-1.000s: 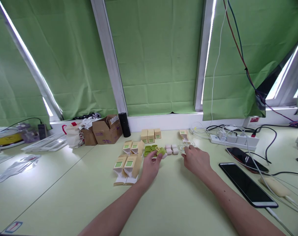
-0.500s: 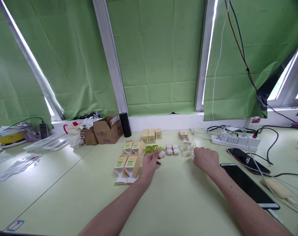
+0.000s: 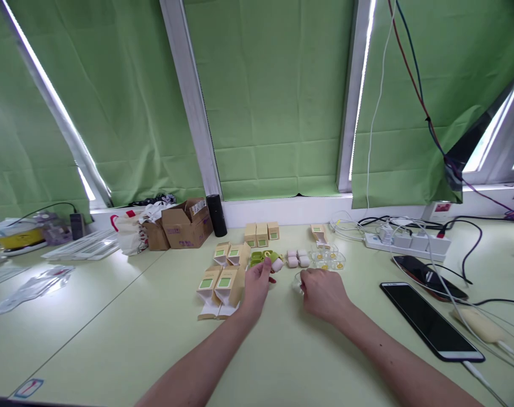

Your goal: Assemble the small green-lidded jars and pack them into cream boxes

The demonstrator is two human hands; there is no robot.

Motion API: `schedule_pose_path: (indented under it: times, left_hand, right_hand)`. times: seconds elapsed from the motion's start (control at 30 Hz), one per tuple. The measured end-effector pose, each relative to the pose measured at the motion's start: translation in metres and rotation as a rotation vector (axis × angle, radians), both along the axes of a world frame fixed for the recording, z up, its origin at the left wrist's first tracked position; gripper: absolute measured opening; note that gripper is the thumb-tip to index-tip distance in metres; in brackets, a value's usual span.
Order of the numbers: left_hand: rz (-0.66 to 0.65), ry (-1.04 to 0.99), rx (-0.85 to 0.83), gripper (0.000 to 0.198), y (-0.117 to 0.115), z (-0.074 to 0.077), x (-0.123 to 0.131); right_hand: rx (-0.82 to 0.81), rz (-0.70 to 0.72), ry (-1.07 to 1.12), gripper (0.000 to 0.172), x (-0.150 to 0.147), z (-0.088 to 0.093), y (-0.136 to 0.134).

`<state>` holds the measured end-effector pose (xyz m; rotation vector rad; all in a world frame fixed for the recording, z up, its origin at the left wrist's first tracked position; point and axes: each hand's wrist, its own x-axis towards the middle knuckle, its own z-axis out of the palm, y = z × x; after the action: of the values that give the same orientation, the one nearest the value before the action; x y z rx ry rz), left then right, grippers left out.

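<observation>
My left hand [image 3: 256, 284] is closed, thumb and fingers pinching a small pale pink piece with a green part [image 3: 276, 263]. Behind it sit small green square pieces [image 3: 256, 258], partly covered by the fingers. My right hand [image 3: 326, 293] is closed around the edge of a small clear plastic container [image 3: 297, 282], low over the table; the fingers hide much of it. Several pale pink blocks [image 3: 297, 259] stand just beyond, between the hands. To their right is a group of clear containers with yellow spots inside [image 3: 327, 259].
Open cream cartons with green labels [image 3: 218, 285] stand left of my left hand, and shut cartons [image 3: 261, 234] farther back. A phone [image 3: 430, 319], a power strip [image 3: 405, 244] and cables lie at right. A cardboard box [image 3: 187, 226] and black cylinder [image 3: 216, 215] stand back left.
My right hand has moved left and nearer to me, from the clear containers, with one of them in its fingers. My left hand has shifted slightly left with the pink and green piece.
</observation>
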<state>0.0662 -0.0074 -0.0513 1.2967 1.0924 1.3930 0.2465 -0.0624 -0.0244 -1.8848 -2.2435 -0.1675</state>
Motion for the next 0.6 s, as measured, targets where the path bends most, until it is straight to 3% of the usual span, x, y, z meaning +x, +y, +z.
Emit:
schedule_pose_path:
  times: [0.17, 0.37, 0.6]
  left_hand:
    - [0.001, -0.009, 0.004, 0.069, -0.001, 0.001, 0.001]
    - [0.004, -0.017, 0.007, 0.070, 0.001, 0.000, 0.001]
    - [0.007, -0.005, 0.017, 0.071, -0.001, 0.002, 0.001]
  right_hand:
    - [0.069, 0.098, 0.117, 0.009, -0.002, -0.010, 0.000]
    - [0.220, 0.137, 0.603, 0.024, 0.024, -0.016, 0.018]
    - [-0.078, 0.248, 0.869, 0.065, 0.033, -0.047, 0.041]
